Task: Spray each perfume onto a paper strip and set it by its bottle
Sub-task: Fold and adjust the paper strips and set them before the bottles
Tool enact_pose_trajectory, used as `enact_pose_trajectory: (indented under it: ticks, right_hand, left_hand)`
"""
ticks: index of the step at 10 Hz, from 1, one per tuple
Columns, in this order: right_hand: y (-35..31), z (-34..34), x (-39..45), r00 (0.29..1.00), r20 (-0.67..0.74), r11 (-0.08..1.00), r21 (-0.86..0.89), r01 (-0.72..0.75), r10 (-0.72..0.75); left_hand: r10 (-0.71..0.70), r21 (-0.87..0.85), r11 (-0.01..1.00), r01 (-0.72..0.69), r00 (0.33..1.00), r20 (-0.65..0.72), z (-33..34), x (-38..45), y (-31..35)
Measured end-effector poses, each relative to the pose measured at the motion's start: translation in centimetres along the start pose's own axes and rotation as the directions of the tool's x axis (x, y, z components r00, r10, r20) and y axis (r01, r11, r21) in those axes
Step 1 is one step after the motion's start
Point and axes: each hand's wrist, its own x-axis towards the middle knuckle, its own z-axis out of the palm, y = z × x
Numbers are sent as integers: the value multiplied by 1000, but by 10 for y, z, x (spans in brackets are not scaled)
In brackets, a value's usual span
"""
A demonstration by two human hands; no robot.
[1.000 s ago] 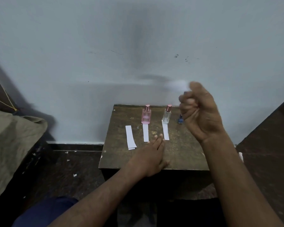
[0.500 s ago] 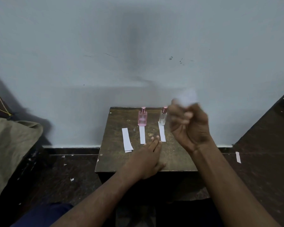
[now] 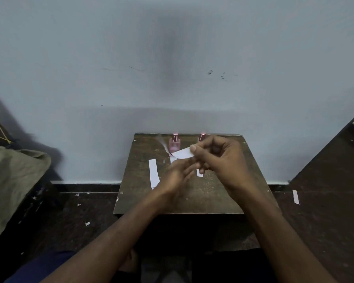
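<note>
On a small brown wooden table (image 3: 192, 201) a pink perfume bottle (image 3: 174, 145) stands at the back. To its right only the rose cap of a clear bottle (image 3: 202, 136) shows behind my right hand (image 3: 221, 162). That hand pinches a white paper strip (image 3: 183, 153) between thumb and fingers, above the table. My left hand (image 3: 177, 176) is blurred, raised just under the strip's left end, fingers apart. A loose strip (image 3: 153, 173) lies at the left. The end of another strip (image 3: 199, 174) shows under my right hand. A blue bottle seen earlier is hidden.
A pale wall rises right behind the table. Dark floor around it carries paper scraps (image 3: 87, 223) and a strip (image 3: 295, 197) at the right. A drab cloth-covered bulk (image 3: 10, 180) sits at the left.
My right hand came down from head height to just above the table with the strip. My left hand lifted off the table and moved up toward the strip.
</note>
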Motion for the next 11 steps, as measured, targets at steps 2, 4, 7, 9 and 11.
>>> enact_pose_trajectory:
  ticks: [2, 4, 7, 9, 11]
  right_hand:
    - [7, -12, 6, 978, -192, 953, -301, 26, -87]
    - [7, -26, 12, 963, -248, 922, -387, 1, -105]
    - [10, -45, 14, 916, -342, 854, -520, 2, -211]
    - [-20, -42, 11, 955, -294, 897, 410, 163, -39]
    - [4, -37, 6, 994, 74, 997, -33, -76, 78]
  left_hand:
    - [15, -680, 722, 130, 979, 203, -11, -5, 29]
    - [111, -707, 702, 87, 967, 230, -20, -6, 36]
    - [72, -689, 722, 56, 985, 156, -24, -4, 41]
    - [8, 931, 306, -198, 979, 206, -24, -7, 13]
    - [-173, 982, -106, -153, 976, 133, -6, -21, -50]
